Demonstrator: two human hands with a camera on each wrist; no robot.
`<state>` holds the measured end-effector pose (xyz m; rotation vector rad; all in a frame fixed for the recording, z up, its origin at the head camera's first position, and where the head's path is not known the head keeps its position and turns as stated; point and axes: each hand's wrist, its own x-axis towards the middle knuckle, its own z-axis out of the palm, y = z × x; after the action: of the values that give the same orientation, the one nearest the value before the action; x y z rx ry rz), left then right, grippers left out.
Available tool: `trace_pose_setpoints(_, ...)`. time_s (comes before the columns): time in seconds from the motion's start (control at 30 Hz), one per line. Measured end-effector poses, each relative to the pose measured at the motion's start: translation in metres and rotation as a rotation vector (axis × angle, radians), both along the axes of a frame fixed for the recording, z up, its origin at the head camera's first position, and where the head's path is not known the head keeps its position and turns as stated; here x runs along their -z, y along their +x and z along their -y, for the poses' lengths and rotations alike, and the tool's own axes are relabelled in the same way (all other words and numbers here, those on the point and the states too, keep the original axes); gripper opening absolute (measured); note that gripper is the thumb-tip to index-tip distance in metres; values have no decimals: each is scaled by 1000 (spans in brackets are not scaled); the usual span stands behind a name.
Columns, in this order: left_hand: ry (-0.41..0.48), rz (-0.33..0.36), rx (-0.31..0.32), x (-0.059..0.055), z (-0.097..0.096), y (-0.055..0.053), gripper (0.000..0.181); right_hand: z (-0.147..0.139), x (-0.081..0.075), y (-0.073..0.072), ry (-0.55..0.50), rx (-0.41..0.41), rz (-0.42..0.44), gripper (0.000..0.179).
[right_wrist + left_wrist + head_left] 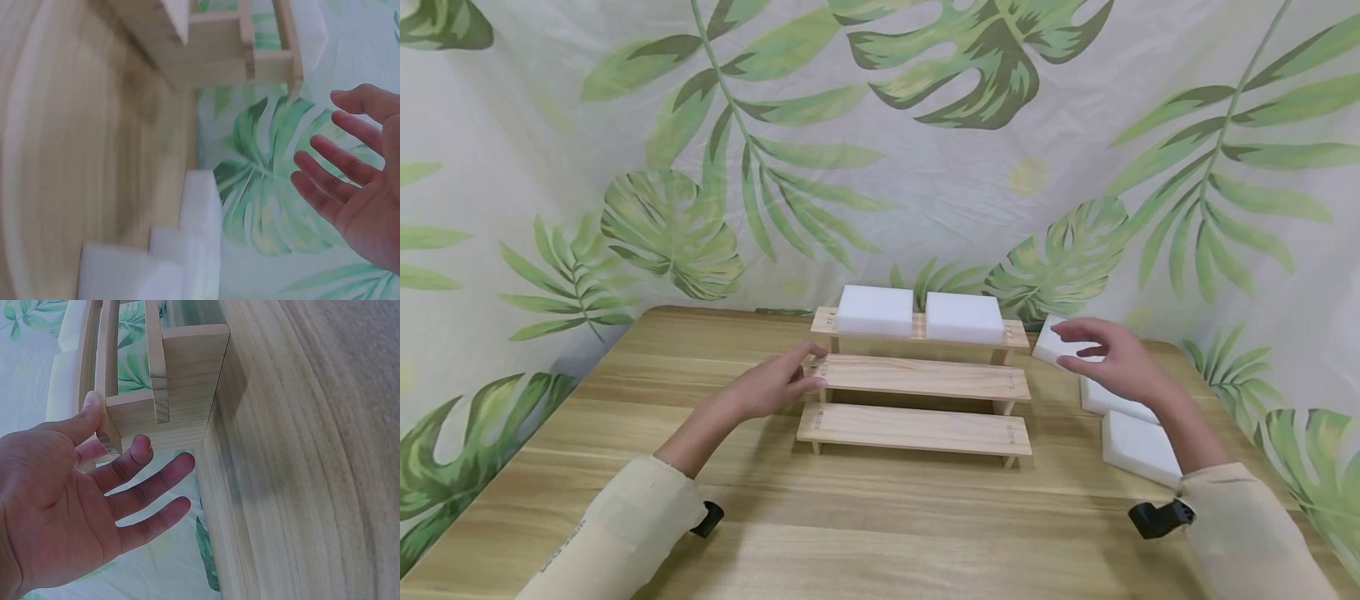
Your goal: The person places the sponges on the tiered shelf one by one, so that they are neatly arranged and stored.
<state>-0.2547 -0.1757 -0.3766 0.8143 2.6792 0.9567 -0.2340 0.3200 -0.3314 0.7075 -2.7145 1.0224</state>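
A three-tier wooden shelf [917, 429] stands in the middle of the table, and two white blocks [875, 310] lie side by side on its top tier. My left hand [767, 387] is at the left end of the middle tier. In the left wrist view, its thumb and index finger pinch the end of that board [109, 432], while the other fingers extend loosely. To the right of the shelf, my right hand [1112, 358] hovers above more white blocks [1138, 447]. Its fingers are relaxed and slightly bent, with nothing between them in the right wrist view.
Three white blocks [128, 272] lie in a row along the right side of the wooden table [880, 533], partly hidden by the right hand in the head view. A leaf-patterned cloth [805, 167] hangs behind the table's back edge. Each wrist wears a black device [1159, 518].
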Motion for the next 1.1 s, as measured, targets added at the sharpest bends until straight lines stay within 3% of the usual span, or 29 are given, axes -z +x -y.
trace_pose_setpoints(0.43,5,0,-2,0,1,1,46,-46,10,13,187,54,6,35)
trace_pose_setpoints(0.73,10,2,4,0,0,0,46,-79,29,19,184,-27,35,26)
trace_pose_setpoints(1.1,13,-1,6,0,0,1,46,-96,38,32,272,10,110,29)
